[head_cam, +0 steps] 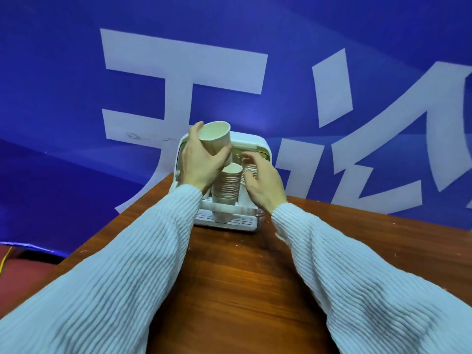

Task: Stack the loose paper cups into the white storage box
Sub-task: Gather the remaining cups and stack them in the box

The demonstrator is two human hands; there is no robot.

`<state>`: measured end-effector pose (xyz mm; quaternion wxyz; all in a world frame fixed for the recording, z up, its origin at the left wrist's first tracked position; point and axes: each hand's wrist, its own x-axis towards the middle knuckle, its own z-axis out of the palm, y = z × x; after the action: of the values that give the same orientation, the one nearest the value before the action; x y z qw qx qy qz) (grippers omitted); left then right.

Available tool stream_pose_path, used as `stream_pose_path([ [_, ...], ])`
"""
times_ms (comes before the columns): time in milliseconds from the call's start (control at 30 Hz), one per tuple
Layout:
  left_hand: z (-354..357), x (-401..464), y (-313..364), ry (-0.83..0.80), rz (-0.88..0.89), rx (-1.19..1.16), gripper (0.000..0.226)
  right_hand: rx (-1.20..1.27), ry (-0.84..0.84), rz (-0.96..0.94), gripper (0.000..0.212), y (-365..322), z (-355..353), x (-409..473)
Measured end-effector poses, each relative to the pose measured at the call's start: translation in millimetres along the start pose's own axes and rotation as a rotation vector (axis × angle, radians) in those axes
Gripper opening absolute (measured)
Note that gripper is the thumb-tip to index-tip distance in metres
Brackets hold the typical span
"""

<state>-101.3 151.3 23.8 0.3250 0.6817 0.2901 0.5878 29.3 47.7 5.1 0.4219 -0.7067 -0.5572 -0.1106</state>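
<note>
A white storage box stands at the far edge of the wooden table, its slatted tray facing me. Inside it rises a tall stack of nested paper cups. My left hand grips a single paper cup above that stack, its mouth tilted toward me. My right hand hovers at the right side of the stack with fingers spread and loosely bent, holding nothing. More cups behind that hand are mostly hidden.
The brown wooden table stretches from the box toward me. A blue banner with large white characters hangs close behind the box. At the lower left lie a dark floor and a yellow cable.
</note>
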Motion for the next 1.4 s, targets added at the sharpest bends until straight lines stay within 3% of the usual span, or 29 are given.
stream_pose_path([
  [133, 12.9, 7.4, 0.0, -0.111, 0.061, 0.131, 0.082, 0.005, -0.013, 0.034, 0.036, 15.9, 0.4, -19.7],
  [367, 21.3, -8.4, -28.2, -0.387, -0.125, 0.311, 0.083, -0.016, -0.035, 0.078, 0.036, 38.0, 2.1, -30.3],
  [500, 18.7, -8.4, -34.1, -0.35, -0.157, 0.325, 0.062, 0.033, -0.045, 0.077, 0.046, 37.0, 10.6, -29.2],
  [600, 19.6, -13.5, -35.1, -0.318, -0.16, 0.356, 0.051, 0.186, -0.165, 0.121, 0.064, 29.6, 25.8, -29.7],
  [733, 15.0, -16.4, -45.8, -0.51, -0.156, 0.275, 0.074, 0.257, -0.112, 0.182, 0.067, 25.5, 40.1, -26.5],
  [833, 12.7, -10.2, -51.7, -0.479, -0.149, 0.317, 0.083, 0.291, -0.184, 0.195, 0.069, 24.6, 41.3, -12.8],
  [900, 14.7, -8.3, -50.9, -0.413, -0.138, 0.367, 0.082, 0.24, -0.14, 0.166, 0.065, 21.3, 41.0, -6.2],
  [1033, 21.5, 0.6, -55.5, -0.384, -0.175, 0.397, 0.085, -0.001, 0.181, 0.018, 0.057, 15.6, 28.2, 11.2],
  [1200, 22.0, -0.4, -56.2, -0.393, -0.211, 0.405, 0.116, -0.412, -0.058, -0.045, 0.059, 17.9, 12.1, 55.2],
  [1400, 15.0, -24.0, -56.5, -0.253, -0.051, 0.535, 0.096, -0.534, 0.0, -0.141, 0.04, 13.8, 1.0, 70.2],
])
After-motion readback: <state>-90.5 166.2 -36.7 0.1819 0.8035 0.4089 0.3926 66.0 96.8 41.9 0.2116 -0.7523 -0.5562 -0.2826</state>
